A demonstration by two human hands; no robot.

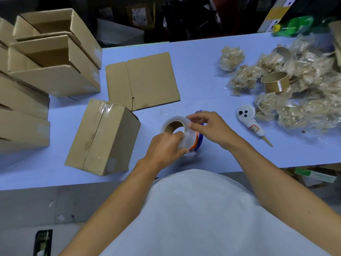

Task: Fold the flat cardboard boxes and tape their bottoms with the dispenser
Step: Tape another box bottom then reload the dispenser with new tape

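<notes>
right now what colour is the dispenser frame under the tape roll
Orange and blue, showing beside the clear tape roll on the dispenser; seen in the head view.

Both bare forearms reach forward from the lower edge of the view and converge toward the middle, the two hands close together. The left hand (166, 146) is seen from its back, knuckles up, wrist slightly bent, fingers curled forward and closed around the tape roll (178, 132), with fingertips hooked over its near rim into the core. The right hand (208, 126) sits just right of and a little beyond the left, palm turned down and inward, thumb and forefinger pinched together at the roll's far upper edge, the remaining fingers loosely curled beneath them.
</notes>
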